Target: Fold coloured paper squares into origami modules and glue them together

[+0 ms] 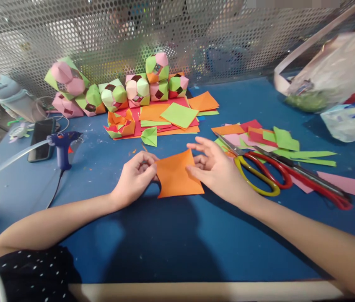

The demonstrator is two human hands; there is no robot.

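Between my two hands a square of orange paper (179, 174) is held up above the blue table. My left hand (138, 174) pinches its left edge between thumb and bent fingers. At the paper's right edge, my right hand (215, 167) grips with the thumb in front, its other fingers partly spread. Just beyond lie a small folded green paper piece (149, 136) and an orange-and-green folded paper piece (120, 124). A stack of coloured paper squares, topped by a green sheet (179, 115), sits behind them.
Folded paper balls (138, 89) line the perforated metal panel (227, 37). To the left are a blue glue gun (62, 149), a phone (41, 140) and a bottle (14, 96). Scissors (259, 172), a red-handled cutter (315, 180) and paper scraps lie right, near a plastic bag (337, 63).
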